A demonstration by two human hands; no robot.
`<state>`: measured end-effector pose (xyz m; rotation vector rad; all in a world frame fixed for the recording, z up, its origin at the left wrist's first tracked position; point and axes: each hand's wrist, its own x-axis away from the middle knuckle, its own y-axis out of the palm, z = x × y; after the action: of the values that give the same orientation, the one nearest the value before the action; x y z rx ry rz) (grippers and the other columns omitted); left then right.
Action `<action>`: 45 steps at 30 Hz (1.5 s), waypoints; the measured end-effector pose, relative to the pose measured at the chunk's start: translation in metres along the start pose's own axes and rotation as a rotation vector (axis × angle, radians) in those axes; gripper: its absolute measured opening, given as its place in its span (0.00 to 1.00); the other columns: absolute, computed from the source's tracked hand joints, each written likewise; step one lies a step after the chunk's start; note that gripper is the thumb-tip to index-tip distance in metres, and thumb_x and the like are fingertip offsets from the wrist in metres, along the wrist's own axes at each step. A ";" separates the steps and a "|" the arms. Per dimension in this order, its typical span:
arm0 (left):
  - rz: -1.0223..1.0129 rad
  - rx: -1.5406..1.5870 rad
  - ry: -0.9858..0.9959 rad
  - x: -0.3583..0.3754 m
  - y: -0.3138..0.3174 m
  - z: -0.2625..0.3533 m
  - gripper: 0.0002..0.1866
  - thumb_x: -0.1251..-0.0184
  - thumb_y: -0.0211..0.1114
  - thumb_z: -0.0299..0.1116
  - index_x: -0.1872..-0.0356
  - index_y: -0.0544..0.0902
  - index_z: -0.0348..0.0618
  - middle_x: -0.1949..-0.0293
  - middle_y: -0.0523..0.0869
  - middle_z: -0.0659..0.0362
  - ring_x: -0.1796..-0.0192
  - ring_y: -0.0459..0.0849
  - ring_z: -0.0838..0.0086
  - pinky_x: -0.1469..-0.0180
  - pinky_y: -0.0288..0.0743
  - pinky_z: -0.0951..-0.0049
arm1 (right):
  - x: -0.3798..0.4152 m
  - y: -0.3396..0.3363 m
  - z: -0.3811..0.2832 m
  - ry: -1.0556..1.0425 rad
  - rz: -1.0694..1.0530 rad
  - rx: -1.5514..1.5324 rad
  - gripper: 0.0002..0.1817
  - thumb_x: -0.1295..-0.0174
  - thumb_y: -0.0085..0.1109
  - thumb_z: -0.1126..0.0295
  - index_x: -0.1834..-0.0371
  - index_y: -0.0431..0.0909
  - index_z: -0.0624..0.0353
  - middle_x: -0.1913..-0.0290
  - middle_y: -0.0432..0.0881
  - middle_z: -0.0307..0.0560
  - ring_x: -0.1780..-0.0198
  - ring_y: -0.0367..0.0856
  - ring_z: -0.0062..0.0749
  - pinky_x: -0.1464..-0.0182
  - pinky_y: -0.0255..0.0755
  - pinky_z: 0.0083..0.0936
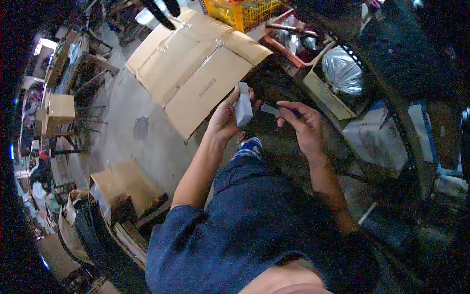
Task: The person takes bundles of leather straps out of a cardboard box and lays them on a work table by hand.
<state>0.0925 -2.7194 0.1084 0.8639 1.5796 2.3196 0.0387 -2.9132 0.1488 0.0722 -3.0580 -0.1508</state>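
My left hand (pixel 226 116) grips a small white box-shaped item (pixel 243 108), held upright in front of me. My right hand (pixel 302 122) is close beside it, pinching a small flat grey piece (pixel 270 109) between thumb and fingers. The two hands are a short gap apart, over a dark opening below a large open cardboard box (pixel 196 68). My blue sleeves and lap fill the lower frame.
A yellow plastic crate (pixel 242 12) and a red tray (pixel 289 46) with parts sit at the top. A carton holding a silvery bag (pixel 341 72) lies right of them. Smaller cardboard boxes (pixel 125 188) stand on the grey floor at left.
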 end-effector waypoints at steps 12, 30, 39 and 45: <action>0.016 0.010 0.178 0.090 -0.053 0.057 0.23 0.35 0.51 0.47 0.47 0.65 0.41 0.52 0.76 0.49 0.48 0.75 0.59 0.42 0.67 0.59 | 0.018 0.125 0.018 -0.034 -0.003 0.039 0.10 0.44 0.56 0.76 0.58 0.77 0.67 0.71 0.79 0.44 0.73 0.75 0.21 0.65 0.69 0.17; 0.139 -0.185 0.646 0.189 -0.152 0.185 0.21 0.33 0.47 0.41 0.44 0.66 0.39 0.50 0.75 0.50 0.47 0.74 0.60 0.42 0.65 0.61 | -0.016 0.328 0.068 0.077 -0.271 0.122 0.07 0.45 0.57 0.76 0.64 0.81 0.64 0.73 0.81 0.40 0.75 0.77 0.18 0.70 0.71 0.15; 0.464 -0.172 0.568 0.123 -0.253 0.188 0.17 0.35 0.50 0.40 0.53 0.72 0.38 0.57 0.80 0.52 0.55 0.78 0.65 0.49 0.69 0.65 | -0.038 0.305 0.096 0.181 -0.215 0.170 0.08 0.46 0.57 0.75 0.63 0.81 0.64 0.73 0.82 0.41 0.76 0.77 0.17 0.71 0.71 0.16; 0.717 -0.553 0.418 0.061 -0.233 0.168 0.13 0.43 0.60 0.35 0.66 0.78 0.34 0.69 0.79 0.57 0.67 0.76 0.74 0.63 0.71 0.74 | -0.055 0.251 0.125 0.210 -0.032 0.205 0.09 0.45 0.57 0.75 0.62 0.79 0.67 0.72 0.80 0.41 0.75 0.76 0.17 0.69 0.69 0.14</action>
<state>0.1040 -2.4645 -0.0372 0.9349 0.6617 3.3750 0.0726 -2.6490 0.0453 0.1391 -2.8524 0.1588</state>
